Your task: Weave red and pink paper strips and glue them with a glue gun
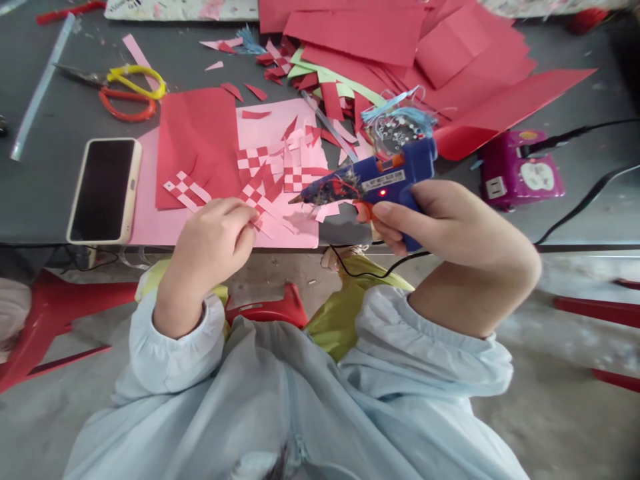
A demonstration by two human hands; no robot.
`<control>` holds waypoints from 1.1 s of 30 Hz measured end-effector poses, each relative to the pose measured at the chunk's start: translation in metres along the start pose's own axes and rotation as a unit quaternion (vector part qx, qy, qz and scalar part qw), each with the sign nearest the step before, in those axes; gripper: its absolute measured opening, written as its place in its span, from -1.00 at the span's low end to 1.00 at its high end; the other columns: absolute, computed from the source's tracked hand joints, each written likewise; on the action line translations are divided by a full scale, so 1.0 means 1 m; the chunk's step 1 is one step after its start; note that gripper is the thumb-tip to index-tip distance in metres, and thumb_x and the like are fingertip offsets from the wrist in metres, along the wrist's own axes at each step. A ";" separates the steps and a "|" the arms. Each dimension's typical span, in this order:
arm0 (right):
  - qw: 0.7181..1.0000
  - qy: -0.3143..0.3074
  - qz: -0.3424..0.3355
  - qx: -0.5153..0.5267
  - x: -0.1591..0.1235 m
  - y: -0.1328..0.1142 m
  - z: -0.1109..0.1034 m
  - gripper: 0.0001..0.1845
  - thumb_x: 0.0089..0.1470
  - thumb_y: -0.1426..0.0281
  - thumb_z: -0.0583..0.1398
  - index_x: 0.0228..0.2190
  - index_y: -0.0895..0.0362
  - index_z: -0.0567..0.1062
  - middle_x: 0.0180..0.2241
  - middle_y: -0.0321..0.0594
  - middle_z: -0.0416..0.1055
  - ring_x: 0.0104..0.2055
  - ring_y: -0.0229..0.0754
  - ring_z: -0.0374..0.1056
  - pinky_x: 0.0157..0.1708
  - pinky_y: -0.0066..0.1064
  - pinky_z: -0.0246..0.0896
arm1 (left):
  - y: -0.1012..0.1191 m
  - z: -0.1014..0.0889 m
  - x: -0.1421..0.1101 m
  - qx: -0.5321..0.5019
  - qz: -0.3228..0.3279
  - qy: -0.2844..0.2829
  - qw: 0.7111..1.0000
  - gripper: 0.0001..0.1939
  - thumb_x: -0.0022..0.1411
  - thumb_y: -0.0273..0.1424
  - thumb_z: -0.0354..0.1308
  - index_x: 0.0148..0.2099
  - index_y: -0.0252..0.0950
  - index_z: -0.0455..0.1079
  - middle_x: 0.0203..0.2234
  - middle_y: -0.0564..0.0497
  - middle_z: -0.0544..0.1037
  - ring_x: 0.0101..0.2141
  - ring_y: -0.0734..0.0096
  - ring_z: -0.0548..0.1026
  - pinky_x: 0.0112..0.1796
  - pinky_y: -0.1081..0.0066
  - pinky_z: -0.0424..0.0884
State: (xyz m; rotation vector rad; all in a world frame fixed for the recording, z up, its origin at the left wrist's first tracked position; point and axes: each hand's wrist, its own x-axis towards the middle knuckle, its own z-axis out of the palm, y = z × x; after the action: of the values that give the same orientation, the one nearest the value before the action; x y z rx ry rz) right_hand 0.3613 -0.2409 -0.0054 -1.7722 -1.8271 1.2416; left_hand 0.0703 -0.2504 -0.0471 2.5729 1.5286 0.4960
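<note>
My right hand (pixel 435 213) is wrapped round the handle of a blue hot glue gun (pixel 367 177). A red light glows on the gun's side, and its nozzle points left over the paper. Fingers of my left hand (pixel 215 233) are pinched on a woven red-and-pink paper piece (pixel 255 195) near the front edge of the table, a little left of the nozzle. Another woven paper piece (pixel 187 190) lies just behind my left hand, on a red paper sheet (pixel 197 133). More checkered paper (pixel 299 179) and loose strips lie under and beyond the nozzle, on a pink sheet (pixel 150 223).
A phone (pixel 104 190) and scissors (pixel 133 93) lie at the left. Red card sheets (pixel 360 30) are piled at the back. At the right, a purple power socket box (pixel 523 170) has a plug in it. The glue gun's black cord (pixel 370 273) hangs below the table edge.
</note>
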 end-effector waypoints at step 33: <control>0.999 -0.035 0.013 0.008 0.005 -0.003 0.003 -0.63 0.11 0.16 0.19 -0.60 0.09 0.33 -0.71 -0.33 0.28 -0.63 -0.35 0.18 -0.56 -0.42 0.11 | 0.014 -0.012 -0.017 0.034 0.047 -0.115 0.992 -0.61 0.39 -0.55 -0.05 0.09 -0.33 0.54 0.11 -0.34 0.52 0.11 -0.08 0.54 0.01 -0.03 0.60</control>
State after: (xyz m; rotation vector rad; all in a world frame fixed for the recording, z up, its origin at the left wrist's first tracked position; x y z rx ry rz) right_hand 0.3562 -0.2371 -0.0065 -1.7700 -1.8326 1.3413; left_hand 0.0709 -0.2729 -0.0364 2.6524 1.3759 0.1506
